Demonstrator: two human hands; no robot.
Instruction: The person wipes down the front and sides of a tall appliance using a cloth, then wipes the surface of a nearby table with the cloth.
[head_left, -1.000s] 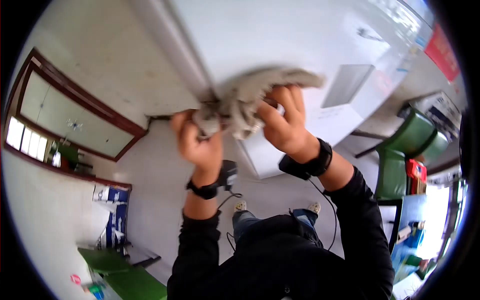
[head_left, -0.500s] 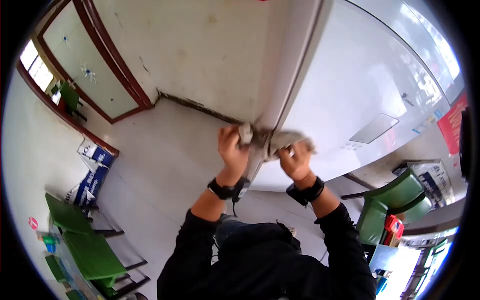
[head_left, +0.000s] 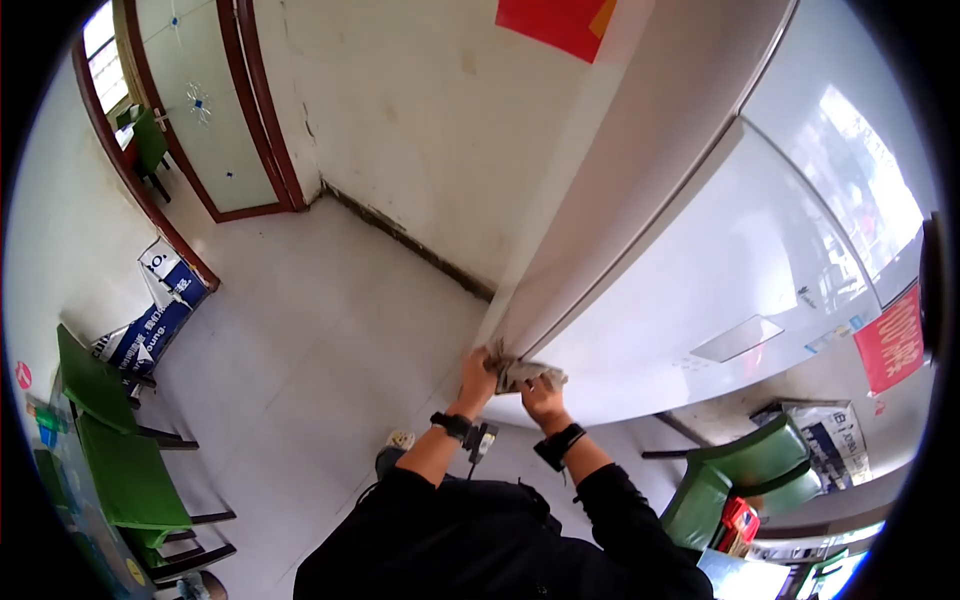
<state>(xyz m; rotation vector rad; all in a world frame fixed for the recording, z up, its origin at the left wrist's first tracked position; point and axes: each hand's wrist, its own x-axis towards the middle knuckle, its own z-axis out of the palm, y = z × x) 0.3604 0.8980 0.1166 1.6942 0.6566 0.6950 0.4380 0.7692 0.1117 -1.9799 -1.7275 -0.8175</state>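
Note:
A greyish-brown cloth lies bunched against the lower corner edge of a tall white refrigerator. My left hand grips the cloth's left end, on the refrigerator's side panel. At the door front, my right hand is closed on the other end, fingers pressing the fabric. The cloth wraps around the corner between both hands. Part of it is hidden by my fingers. Each wrist wears a black band.
Green chairs stand at left, and another green chair at right holds a red item. Blue-and-white cardboard leans by the doorway. A glass-panelled door is at upper left. A red paper hangs on the wall.
Both hands and the cloth now appear lower in the picture and closer together. My view has shifted, showing more of the refrigerator's upper part and the red paper.

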